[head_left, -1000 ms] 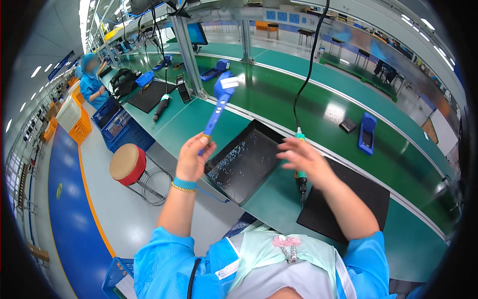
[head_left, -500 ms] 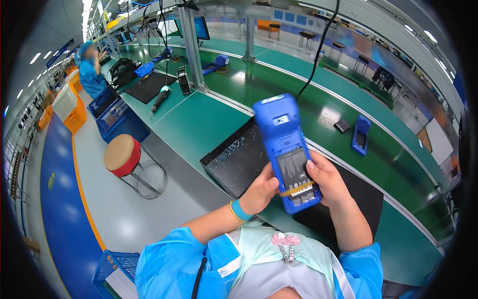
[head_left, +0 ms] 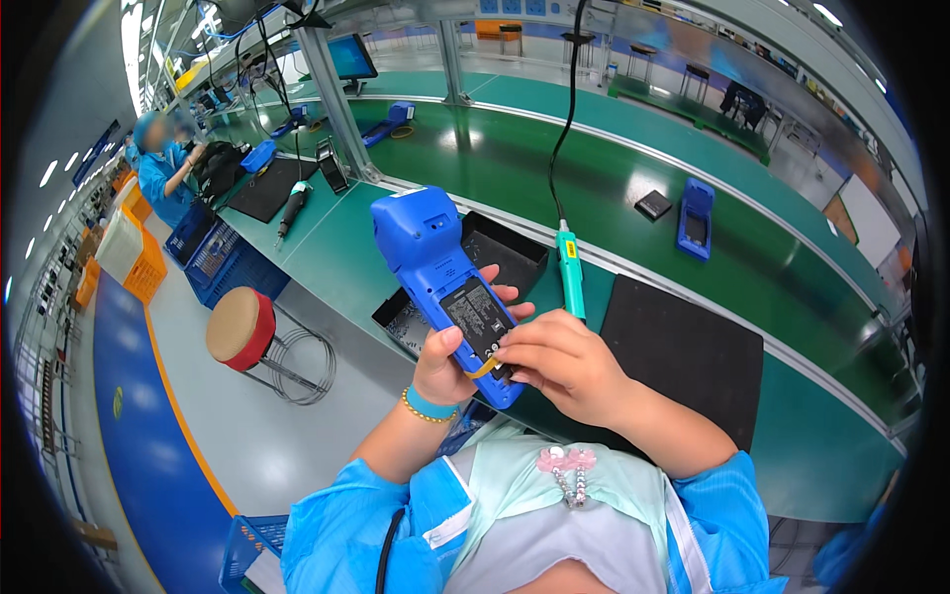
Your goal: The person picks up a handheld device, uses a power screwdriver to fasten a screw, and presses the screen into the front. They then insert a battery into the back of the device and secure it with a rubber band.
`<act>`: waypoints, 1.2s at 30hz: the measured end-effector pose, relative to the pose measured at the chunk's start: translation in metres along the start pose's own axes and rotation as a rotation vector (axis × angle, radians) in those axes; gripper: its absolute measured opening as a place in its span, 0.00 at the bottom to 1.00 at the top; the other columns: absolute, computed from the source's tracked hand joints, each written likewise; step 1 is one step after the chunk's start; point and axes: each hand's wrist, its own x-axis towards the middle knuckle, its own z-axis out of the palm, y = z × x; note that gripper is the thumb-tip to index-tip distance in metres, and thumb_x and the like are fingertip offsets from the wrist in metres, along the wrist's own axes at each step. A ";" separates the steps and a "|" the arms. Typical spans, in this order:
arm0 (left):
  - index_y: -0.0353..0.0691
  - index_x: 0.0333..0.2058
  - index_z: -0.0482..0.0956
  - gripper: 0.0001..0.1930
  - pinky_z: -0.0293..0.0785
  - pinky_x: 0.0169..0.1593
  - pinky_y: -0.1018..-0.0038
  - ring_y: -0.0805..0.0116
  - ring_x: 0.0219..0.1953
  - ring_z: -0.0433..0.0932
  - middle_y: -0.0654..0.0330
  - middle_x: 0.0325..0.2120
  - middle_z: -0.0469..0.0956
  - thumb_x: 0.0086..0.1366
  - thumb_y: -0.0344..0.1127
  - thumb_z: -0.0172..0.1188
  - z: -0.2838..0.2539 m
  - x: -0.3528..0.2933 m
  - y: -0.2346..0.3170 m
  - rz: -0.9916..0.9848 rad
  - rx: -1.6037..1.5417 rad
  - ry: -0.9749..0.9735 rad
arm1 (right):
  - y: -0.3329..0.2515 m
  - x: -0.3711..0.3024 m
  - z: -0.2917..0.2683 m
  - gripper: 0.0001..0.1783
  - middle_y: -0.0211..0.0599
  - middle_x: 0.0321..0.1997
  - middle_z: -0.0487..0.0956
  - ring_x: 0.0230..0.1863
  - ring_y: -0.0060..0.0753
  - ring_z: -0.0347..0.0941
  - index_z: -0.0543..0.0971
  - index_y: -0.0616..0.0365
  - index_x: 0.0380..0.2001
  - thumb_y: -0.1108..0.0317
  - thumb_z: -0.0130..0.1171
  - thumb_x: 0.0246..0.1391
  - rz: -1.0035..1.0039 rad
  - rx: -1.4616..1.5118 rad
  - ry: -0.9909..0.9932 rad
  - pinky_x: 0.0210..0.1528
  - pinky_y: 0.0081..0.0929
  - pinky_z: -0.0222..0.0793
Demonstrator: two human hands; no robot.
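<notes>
My left hand [head_left: 442, 368] is closed around a blue handheld terminal [head_left: 421, 238], its thumb on the near edge and fingertips showing past the far edge. The back of the terminal faces up, and it tilts with its wide head toward the upper left. A black labelled battery [head_left: 475, 312] lies in the recess of its back. Across the lower end runs a yellow rubber band [head_left: 484, 367]. My right hand [head_left: 579, 371] pinches at this band, fingertips pressed together over the battery's lower edge and hiding part of it.
Beyond my right hand hangs a green electric screwdriver [head_left: 570, 267] on a black cord. A black mat [head_left: 683, 346] lies to the right, and a black tray [head_left: 510, 241] sits behind the terminal. Farther off are another blue terminal [head_left: 696, 223], a black battery [head_left: 653, 205], a stool [head_left: 237, 327] and a co-worker [head_left: 163, 178].
The terminal has shifted left and tilted. My right hand has left its right edge and now pinches at the rubber band. The screwdriver, hidden before, shows.
</notes>
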 end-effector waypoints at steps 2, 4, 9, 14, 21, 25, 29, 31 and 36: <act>0.34 0.68 0.53 0.46 0.73 0.61 0.55 0.48 0.60 0.73 0.48 0.56 0.71 0.56 0.49 0.64 0.003 -0.002 -0.002 -0.014 0.026 -0.009 | -0.002 -0.007 0.005 0.21 0.35 0.41 0.78 0.39 0.43 0.74 0.81 0.57 0.42 0.76 0.72 0.40 0.033 0.005 -0.025 0.40 0.35 0.71; 0.33 0.67 0.55 0.44 0.75 0.59 0.59 0.51 0.57 0.76 0.49 0.54 0.72 0.58 0.49 0.64 -0.003 -0.005 -0.006 -0.049 0.101 -0.006 | -0.003 -0.007 0.002 0.19 0.36 0.41 0.78 0.40 0.45 0.73 0.79 0.58 0.39 0.75 0.71 0.41 0.106 0.026 -0.056 0.41 0.36 0.72; 0.32 0.66 0.57 0.42 0.77 0.55 0.64 0.59 0.52 0.79 0.52 0.51 0.74 0.59 0.49 0.64 -0.003 -0.007 -0.009 -0.124 0.130 0.030 | 0.000 -0.011 -0.004 0.13 0.36 0.37 0.76 0.40 0.45 0.73 0.76 0.59 0.33 0.76 0.69 0.44 0.190 0.151 -0.235 0.43 0.38 0.71; 0.30 0.64 0.60 0.40 0.77 0.50 0.68 0.64 0.45 0.79 0.53 0.47 0.75 0.59 0.46 0.64 0.001 -0.014 -0.006 -0.134 0.212 0.120 | 0.001 -0.008 -0.011 0.11 0.35 0.34 0.74 0.41 0.45 0.72 0.75 0.58 0.33 0.71 0.69 0.50 0.309 0.369 -0.389 0.43 0.38 0.69; 0.30 0.60 0.63 0.34 0.77 0.49 0.67 0.64 0.44 0.78 0.54 0.43 0.75 0.59 0.43 0.62 0.000 -0.005 0.002 -0.063 0.196 0.249 | 0.005 0.000 0.004 0.22 0.33 0.28 0.68 0.34 0.42 0.66 0.69 0.56 0.21 0.59 0.75 0.44 0.205 0.296 -0.334 0.38 0.37 0.64; 0.31 0.60 0.63 0.33 0.78 0.50 0.62 0.62 0.44 0.77 0.54 0.42 0.75 0.61 0.44 0.60 -0.001 -0.002 0.008 -0.006 0.160 0.266 | 0.002 0.004 0.015 0.21 0.33 0.27 0.67 0.33 0.42 0.65 0.68 0.55 0.18 0.60 0.74 0.42 0.041 0.233 -0.204 0.38 0.37 0.65; 0.32 0.59 0.64 0.31 0.79 0.50 0.61 0.63 0.43 0.78 0.55 0.41 0.75 0.62 0.45 0.59 -0.001 0.001 0.007 0.015 0.111 0.288 | 0.002 0.005 0.024 0.18 0.31 0.26 0.66 0.32 0.39 0.65 0.69 0.54 0.19 0.63 0.72 0.43 -0.133 0.098 -0.118 0.33 0.36 0.65; 0.34 0.57 0.66 0.29 0.79 0.49 0.60 0.64 0.41 0.78 0.56 0.40 0.75 0.64 0.47 0.58 -0.003 0.002 0.005 0.011 0.068 0.289 | 0.004 0.004 0.027 0.16 0.29 0.26 0.66 0.28 0.35 0.65 0.70 0.53 0.19 0.64 0.71 0.42 -0.327 -0.105 -0.062 0.27 0.32 0.64; 0.35 0.54 0.69 0.28 0.79 0.47 0.60 0.63 0.38 0.78 0.56 0.38 0.76 0.64 0.51 0.56 0.005 0.009 -0.001 -0.011 -0.012 0.349 | 0.012 0.000 0.025 0.16 0.27 0.27 0.67 0.25 0.29 0.63 0.71 0.51 0.19 0.65 0.72 0.41 -0.519 -0.267 0.075 0.23 0.28 0.61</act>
